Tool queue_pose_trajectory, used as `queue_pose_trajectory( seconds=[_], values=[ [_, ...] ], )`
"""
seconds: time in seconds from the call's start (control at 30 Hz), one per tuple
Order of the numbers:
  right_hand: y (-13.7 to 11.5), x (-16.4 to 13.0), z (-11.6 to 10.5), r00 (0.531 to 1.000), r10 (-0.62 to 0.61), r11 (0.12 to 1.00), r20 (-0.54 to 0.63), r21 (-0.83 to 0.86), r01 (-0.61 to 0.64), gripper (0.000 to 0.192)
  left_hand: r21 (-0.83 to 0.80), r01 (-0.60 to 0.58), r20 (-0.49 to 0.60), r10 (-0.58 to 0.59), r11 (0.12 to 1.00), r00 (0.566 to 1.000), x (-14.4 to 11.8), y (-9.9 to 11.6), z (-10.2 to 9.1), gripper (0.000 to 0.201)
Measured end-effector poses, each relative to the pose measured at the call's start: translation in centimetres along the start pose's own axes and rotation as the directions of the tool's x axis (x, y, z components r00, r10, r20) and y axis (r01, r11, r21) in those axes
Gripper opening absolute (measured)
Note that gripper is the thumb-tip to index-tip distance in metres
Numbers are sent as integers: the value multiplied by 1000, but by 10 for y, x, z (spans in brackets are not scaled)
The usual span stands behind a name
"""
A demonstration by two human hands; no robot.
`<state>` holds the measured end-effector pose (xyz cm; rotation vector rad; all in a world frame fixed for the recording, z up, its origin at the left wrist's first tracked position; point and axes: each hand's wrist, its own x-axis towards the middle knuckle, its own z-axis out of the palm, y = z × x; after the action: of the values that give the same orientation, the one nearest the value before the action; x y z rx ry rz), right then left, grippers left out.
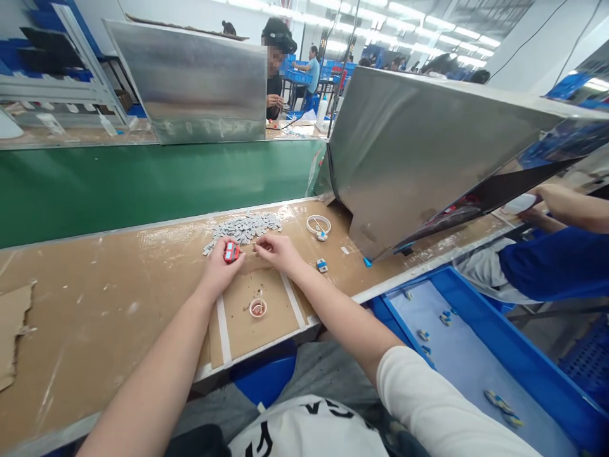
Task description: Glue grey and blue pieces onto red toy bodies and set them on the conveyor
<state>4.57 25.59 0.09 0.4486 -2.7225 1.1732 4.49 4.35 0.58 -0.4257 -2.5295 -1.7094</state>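
Observation:
A small red toy car (231,252) with pale blue windows is held in my left hand (221,270), fingers wrapped round it. Just right of it, my right hand (276,252) has thumb and fingertips pinched together; any small piece between them is too small to make out. Behind both hands lies a spread pile of small grey parts (247,226). Nearer me on the board stands a little cup (257,308) with reddish contents and a thin stick in it. Right of my right hand sits a blue and grey toy car (322,265).
A white ring-shaped lid (318,224) lies at the back right, a small car at its edge. A metal panel (428,146) leans over the right side. Below right, a blue tray (457,355) holds several toy cars. Torn cardboard (14,330) lies left. Co-workers sit across and at right.

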Motion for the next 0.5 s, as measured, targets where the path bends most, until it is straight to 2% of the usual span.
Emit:
queue_pose_trajectory(
  seconds=[0.1, 0.2, 0.37, 0.43, 0.5],
  values=[
    [1, -5, 6, 1000, -18, 996, -3, 83, 18, 8, 32, -46, 0, 46, 998, 999, -3, 5, 0, 33],
    [1, -3, 10, 1000, -23, 986, 2, 165, 22, 7, 36, -120, 30, 119, 992, 992, -6, 9, 0, 32],
    [6, 3, 13, 999, 26, 944, -24, 331, -17, 7, 81, -117, 60, 112, 990, 992, -9, 13, 1, 33],
    [8, 5, 14, 998, 54, 908, -35, 417, -35, 9, 101, -111, 42, 108, 989, 993, -9, 15, 2, 32],
    [9, 7, 14, 995, 93, 835, -32, 546, -60, 12, 124, -120, 34, 116, 985, 993, -9, 16, 2, 32]
  ],
)
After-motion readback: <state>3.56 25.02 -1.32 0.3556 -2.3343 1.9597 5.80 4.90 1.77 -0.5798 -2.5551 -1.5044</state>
